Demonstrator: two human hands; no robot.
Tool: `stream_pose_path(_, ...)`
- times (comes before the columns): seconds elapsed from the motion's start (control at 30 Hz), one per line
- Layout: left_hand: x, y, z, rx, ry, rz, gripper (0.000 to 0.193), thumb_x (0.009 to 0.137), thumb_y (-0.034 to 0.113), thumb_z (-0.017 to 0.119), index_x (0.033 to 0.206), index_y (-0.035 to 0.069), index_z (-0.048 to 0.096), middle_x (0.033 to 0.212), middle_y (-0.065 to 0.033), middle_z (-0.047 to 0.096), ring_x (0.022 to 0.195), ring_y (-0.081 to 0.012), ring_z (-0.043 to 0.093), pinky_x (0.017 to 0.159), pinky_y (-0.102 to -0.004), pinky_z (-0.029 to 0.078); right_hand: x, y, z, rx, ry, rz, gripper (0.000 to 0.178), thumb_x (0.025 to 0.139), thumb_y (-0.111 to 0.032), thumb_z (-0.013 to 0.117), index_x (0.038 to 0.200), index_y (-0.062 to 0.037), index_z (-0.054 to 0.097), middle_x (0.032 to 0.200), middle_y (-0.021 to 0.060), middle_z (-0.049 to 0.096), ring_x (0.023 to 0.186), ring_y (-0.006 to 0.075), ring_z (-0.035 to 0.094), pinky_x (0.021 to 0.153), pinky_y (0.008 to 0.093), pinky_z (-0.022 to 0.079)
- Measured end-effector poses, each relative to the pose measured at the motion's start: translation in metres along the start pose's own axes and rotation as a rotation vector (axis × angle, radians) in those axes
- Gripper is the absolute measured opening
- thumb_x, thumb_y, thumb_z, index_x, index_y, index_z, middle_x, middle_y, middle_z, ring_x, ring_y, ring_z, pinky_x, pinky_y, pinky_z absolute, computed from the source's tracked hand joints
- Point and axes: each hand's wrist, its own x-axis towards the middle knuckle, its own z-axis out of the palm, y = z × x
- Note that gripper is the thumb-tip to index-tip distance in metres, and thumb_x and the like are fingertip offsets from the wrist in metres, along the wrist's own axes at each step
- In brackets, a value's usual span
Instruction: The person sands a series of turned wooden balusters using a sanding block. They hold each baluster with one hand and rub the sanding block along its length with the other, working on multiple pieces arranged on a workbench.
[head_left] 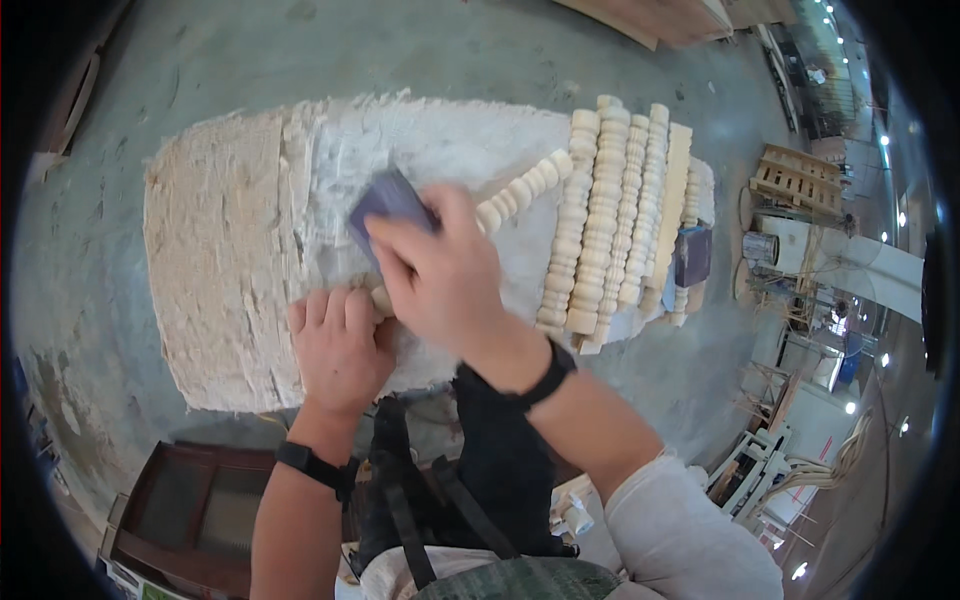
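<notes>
My right hand [445,270] grips a purple sanding block [385,205] and is slightly blurred. A pale turned wooden spindle [515,197] lies slantwise on the cloth-covered table [220,250], its far end close to the stack. My left hand [340,340] is closed round the near end of this spindle, pressing down on the cloth. The middle of the spindle is hidden under my right hand. The sanding block is above the cloth, just beyond my left hand; whether it touches the spindle I cannot tell.
Several turned spindles [605,215] lie side by side at the table's right end. A second purple block [692,255] rests at their right edge. A dark brown wooden frame [190,505] stands at the lower left. Wooden pallets [797,180] are off to the right.
</notes>
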Motion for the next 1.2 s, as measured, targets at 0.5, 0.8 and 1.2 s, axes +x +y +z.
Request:
stream_pose_path(0.5,0.001,0.001,-0.004,-0.072,-0.036,-0.043,0.036,0.080,0.027,0.084,0.088,0.008,0.054,0.087,-0.0088,0.054,0.086,-0.0324,0.055,0.078,-0.0463,0.037,-0.128,0.017,-0.062,0.132,-0.074,0.144,0.039,0.086,-0.004,0.084,0.124,-0.0075,0.076,0.123,0.0173,0.052,0.092,0.0282,0.064,0.080,0.0357,0.055)
stream_pose_path(0.8,0.005,0.004,-0.001,-0.093,0.021,-0.026,0.029,0.070,0.010,0.077,0.088,0.008,0.054,0.086,-0.0090,0.054,0.085,-0.0336,0.054,0.077,-0.0466,0.037,-0.053,0.004,-0.019,0.060,-0.012,0.031,0.041,0.086,-0.008,0.082,0.127,-0.0111,0.077,0.123,0.0205,0.061,0.095,0.0336,0.069,0.081,0.0390,0.058)
stream_pose_path(1.2,0.002,0.003,-0.003,-0.087,0.017,-0.028,0.027,0.069,0.005,0.072,0.088,0.009,0.054,0.086,-0.0086,0.053,0.084,-0.0322,0.054,0.077,-0.0453,0.037,-0.076,-0.005,-0.028,0.054,-0.028,0.080,0.031,0.087,-0.013,0.080,0.118,-0.0151,0.079,0.116,0.0197,0.060,0.092,0.0372,0.067,0.071,0.0438,0.057)
